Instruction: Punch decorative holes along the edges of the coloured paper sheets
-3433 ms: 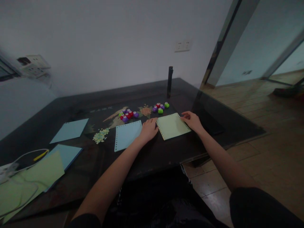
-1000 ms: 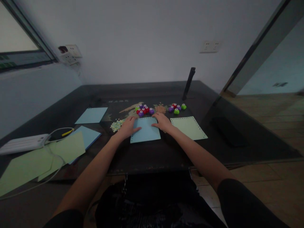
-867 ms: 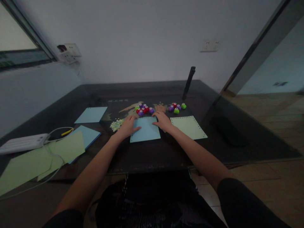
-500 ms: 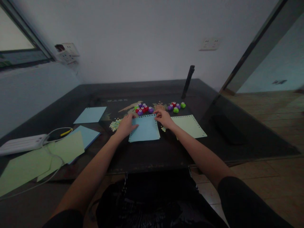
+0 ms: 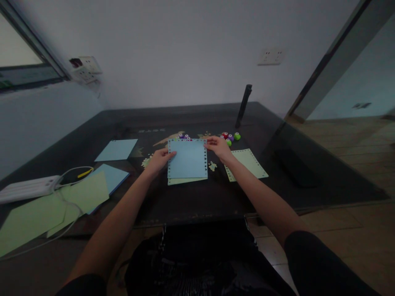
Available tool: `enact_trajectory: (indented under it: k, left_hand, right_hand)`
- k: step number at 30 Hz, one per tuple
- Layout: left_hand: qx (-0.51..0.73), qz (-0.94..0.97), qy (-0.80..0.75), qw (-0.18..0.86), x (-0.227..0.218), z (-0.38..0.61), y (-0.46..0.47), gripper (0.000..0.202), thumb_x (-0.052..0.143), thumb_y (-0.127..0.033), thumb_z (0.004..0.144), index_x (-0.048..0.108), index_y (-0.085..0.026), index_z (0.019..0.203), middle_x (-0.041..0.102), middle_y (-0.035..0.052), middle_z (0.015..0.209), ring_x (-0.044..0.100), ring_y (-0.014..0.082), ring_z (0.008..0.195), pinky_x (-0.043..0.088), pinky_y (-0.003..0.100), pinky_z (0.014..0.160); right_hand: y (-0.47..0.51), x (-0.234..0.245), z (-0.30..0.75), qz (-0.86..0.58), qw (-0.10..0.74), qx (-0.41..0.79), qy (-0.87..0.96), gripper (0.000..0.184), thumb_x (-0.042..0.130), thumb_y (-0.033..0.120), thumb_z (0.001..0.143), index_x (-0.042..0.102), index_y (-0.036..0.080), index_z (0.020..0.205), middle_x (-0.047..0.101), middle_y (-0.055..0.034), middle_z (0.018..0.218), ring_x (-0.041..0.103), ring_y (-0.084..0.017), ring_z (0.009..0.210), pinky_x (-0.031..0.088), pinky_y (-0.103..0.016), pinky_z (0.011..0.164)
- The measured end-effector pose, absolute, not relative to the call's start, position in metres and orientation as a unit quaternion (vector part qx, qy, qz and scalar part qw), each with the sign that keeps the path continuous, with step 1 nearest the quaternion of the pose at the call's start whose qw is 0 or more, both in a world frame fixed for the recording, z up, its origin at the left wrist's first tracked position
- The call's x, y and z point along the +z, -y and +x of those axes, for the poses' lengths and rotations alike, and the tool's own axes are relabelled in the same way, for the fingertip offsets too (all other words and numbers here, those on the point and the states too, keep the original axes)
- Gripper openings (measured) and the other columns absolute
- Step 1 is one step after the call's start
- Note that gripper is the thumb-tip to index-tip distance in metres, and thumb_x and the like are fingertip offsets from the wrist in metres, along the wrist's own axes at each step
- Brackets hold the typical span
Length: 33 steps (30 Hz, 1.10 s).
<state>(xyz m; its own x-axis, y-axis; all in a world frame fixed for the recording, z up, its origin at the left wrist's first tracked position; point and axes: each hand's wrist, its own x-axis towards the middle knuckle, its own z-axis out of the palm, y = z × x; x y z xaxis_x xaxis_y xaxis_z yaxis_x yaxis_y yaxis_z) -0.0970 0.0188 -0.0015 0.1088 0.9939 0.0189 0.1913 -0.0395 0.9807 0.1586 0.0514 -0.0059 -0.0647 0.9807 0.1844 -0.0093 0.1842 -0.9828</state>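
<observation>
Between my hands is a light blue sheet of paper (image 5: 187, 159) with holes punched along its edges. My left hand (image 5: 161, 159) pinches its left edge, thumb on top. The upper right corner is pinched by my right hand (image 5: 217, 147). The sheet is lifted, and below its bottom edge shows a pale green sheet (image 5: 187, 181) lying on the table. Behind the raised top edge, a cluster of small red, purple and green eyeball-like pieces (image 5: 182, 136) is partly hidden. A second group of such pieces (image 5: 231, 137) sits just beyond my right hand.
Another pale green punched sheet (image 5: 248, 163) lies on the dark table (image 5: 197, 207) at right, near a black flat object (image 5: 296, 168). A black stick-like object (image 5: 243, 106) stands behind. At left are a blue sheet (image 5: 117, 150), stacked papers (image 5: 77, 195), and a white power strip (image 5: 29, 187) with cable.
The blue sheet has risen off the table in both hands, uncovering part of the green sheet beneath and covering more of the coloured pieces. My right hand has moved slightly up and right.
</observation>
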Motion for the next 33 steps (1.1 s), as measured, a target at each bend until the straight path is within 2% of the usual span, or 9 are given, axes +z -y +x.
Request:
enact_trajectory:
  k: [6,10,13,15,21,27,30,33]
  left_hand:
    - [0.408,0.605,-0.512,0.453,-0.005,-0.097,-0.021,0.035,0.07,-0.043,0.067,0.07,-0.012,0.084,0.071,0.0068,0.079,0.063,0.0191,0.071,0.048,0.031,0.068]
    - [0.425,0.608,-0.517,0.428,-0.004,-0.098,-0.021,0.029,0.07,-0.039,0.068,0.07,-0.012,0.079,0.07,0.0055,0.074,0.062,0.018,0.067,0.047,0.029,0.064]
    - [0.425,0.6,-0.522,0.432,0.0,-0.096,-0.018,0.025,0.069,-0.035,0.069,0.069,-0.012,0.078,0.07,0.0049,0.072,0.061,0.0172,0.065,0.048,0.029,0.062]
    - [0.425,0.594,-0.525,0.436,0.003,-0.094,-0.016,0.023,0.068,-0.034,0.07,0.069,-0.012,0.078,0.07,0.0042,0.072,0.061,0.0163,0.065,0.048,0.028,0.062]
    - [0.43,0.597,-0.526,0.427,0.007,-0.092,-0.014,0.025,0.068,-0.036,0.069,0.069,-0.012,0.078,0.069,0.004,0.07,0.061,0.0171,0.064,0.049,0.029,0.061]
    - [0.415,0.603,-0.529,0.428,0.003,-0.094,-0.016,0.034,0.07,-0.044,0.065,0.069,-0.013,0.079,0.071,0.0046,0.071,0.063,0.0202,0.065,0.049,0.031,0.061]
    - [0.41,0.623,-0.519,0.417,-0.003,-0.097,-0.02,0.037,0.067,-0.046,0.068,0.069,-0.013,0.085,0.072,0.0065,0.077,0.065,0.0207,0.068,0.05,0.031,0.065]
    - [0.414,0.657,-0.515,0.364,-0.006,-0.098,-0.023,0.036,0.061,-0.047,0.074,0.068,-0.015,0.088,0.072,0.0074,0.08,0.066,0.0201,0.071,0.05,0.032,0.071]
  right_hand:
    - [-0.05,0.003,0.168,-0.422,0.554,0.476,0.537,0.028,0.077,0.029,0.058,0.062,0.017,0.078,0.064,0.0018,0.067,0.059,-0.012,0.063,0.05,-0.026,0.062]
    - [-0.045,0.009,0.17,-0.426,0.508,0.522,0.537,0.022,0.071,0.037,0.071,0.063,0.018,0.079,0.066,-0.0005,0.067,0.059,-0.011,0.058,0.05,-0.025,0.059]
    - [-0.041,0.011,0.17,-0.428,0.472,0.547,0.543,0.03,0.062,0.047,0.079,0.063,0.017,0.074,0.067,-0.0034,0.068,0.061,-0.012,0.059,0.051,-0.025,0.058]
    - [-0.039,0.011,0.17,-0.429,0.435,0.558,0.562,0.036,0.06,0.051,0.08,0.062,0.017,0.07,0.067,-0.0042,0.066,0.061,-0.013,0.059,0.052,-0.025,0.058]
    - [-0.035,0.006,0.171,-0.407,0.344,0.58,0.616,0.024,0.077,0.029,0.065,0.07,0.015,0.083,0.071,-0.0046,0.078,0.062,-0.012,0.064,0.05,-0.023,0.06]
    - [-0.035,0.005,0.17,-0.427,0.304,0.565,0.637,0.013,0.073,0.023,0.066,0.07,0.012,0.073,0.069,-0.0041,0.068,0.057,-0.01,0.055,0.046,-0.022,0.054]
    - [-0.034,0.007,0.172,-0.446,0.303,0.542,0.645,0.01,0.071,0.021,0.068,0.068,0.012,0.067,0.065,-0.0028,0.061,0.053,-0.008,0.049,0.043,-0.02,0.049]
    - [-0.03,0.009,0.183,-0.48,0.325,0.516,0.63,0.009,0.07,0.021,0.07,0.067,0.012,0.068,0.064,-0.0027,0.06,0.051,-0.008,0.047,0.041,-0.019,0.044]
